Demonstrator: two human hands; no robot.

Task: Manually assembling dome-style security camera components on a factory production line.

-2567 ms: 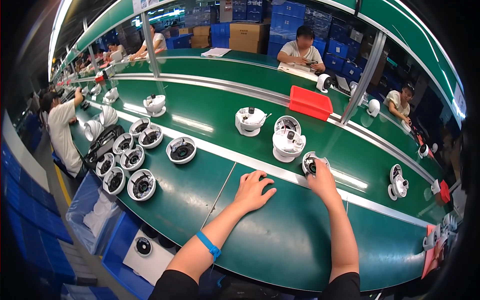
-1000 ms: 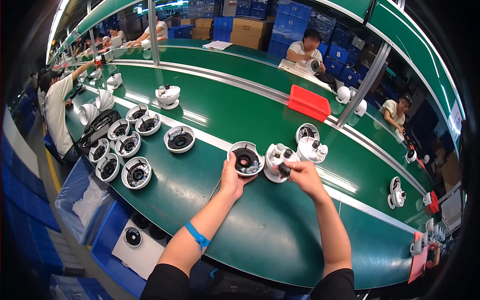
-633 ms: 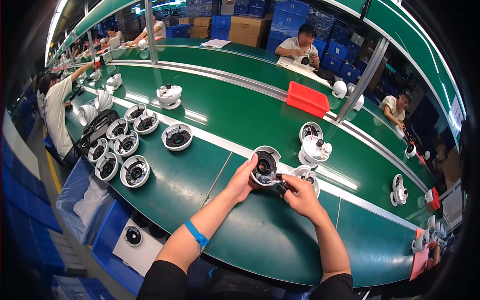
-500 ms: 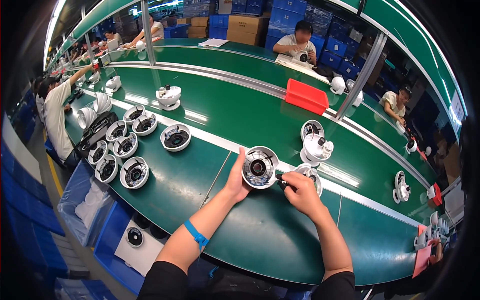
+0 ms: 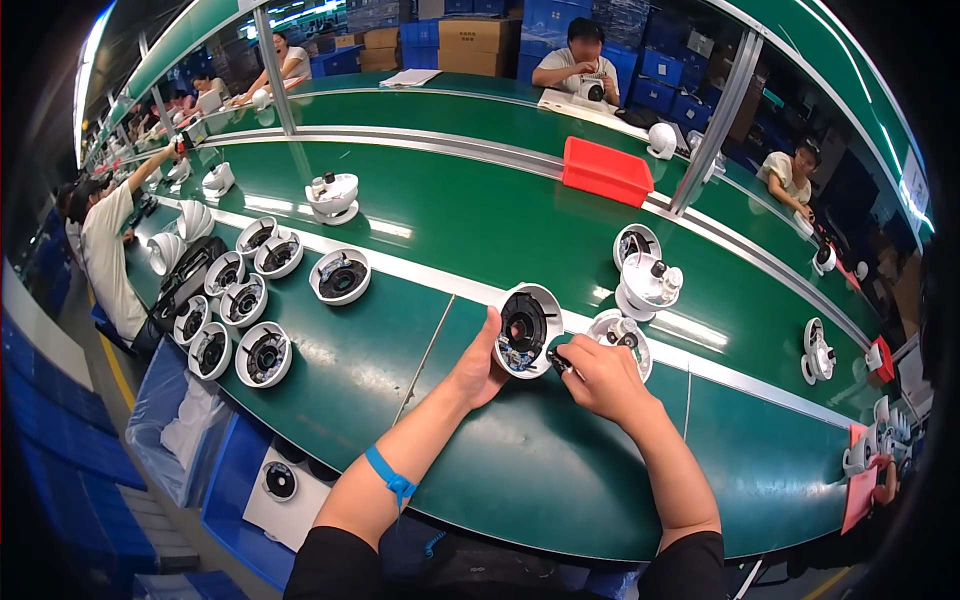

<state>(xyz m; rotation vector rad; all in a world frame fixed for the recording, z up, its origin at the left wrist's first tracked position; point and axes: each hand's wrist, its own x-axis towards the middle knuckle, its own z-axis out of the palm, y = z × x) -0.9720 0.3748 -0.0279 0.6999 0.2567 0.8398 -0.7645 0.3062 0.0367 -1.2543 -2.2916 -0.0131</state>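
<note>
My left hand is closed round the left side of a white round housing, thumb up along its rim, and holds it tilted above the green bench. Inside the housing are a black ring-shaped frame and a bit of circuit board at the bottom. Beside its right edge, my right hand pinches a small black part; its exact kind is not clear. Behind the right hand lies a white housing with a round white fitting, partly covered. Just beyond stands a white camera-like assembly.
Several white housings with black insides stand at the left of the bench. A red tray lies across the green belt. Co-workers sit at the far side and left. A blue bin is below the bench's left edge.
The housing in my left hand has turned; its opening shows a black frame and circuit board where a silvery segmented ring showed. My right hand still pinches the black part. The whole view has shifted slightly.
</note>
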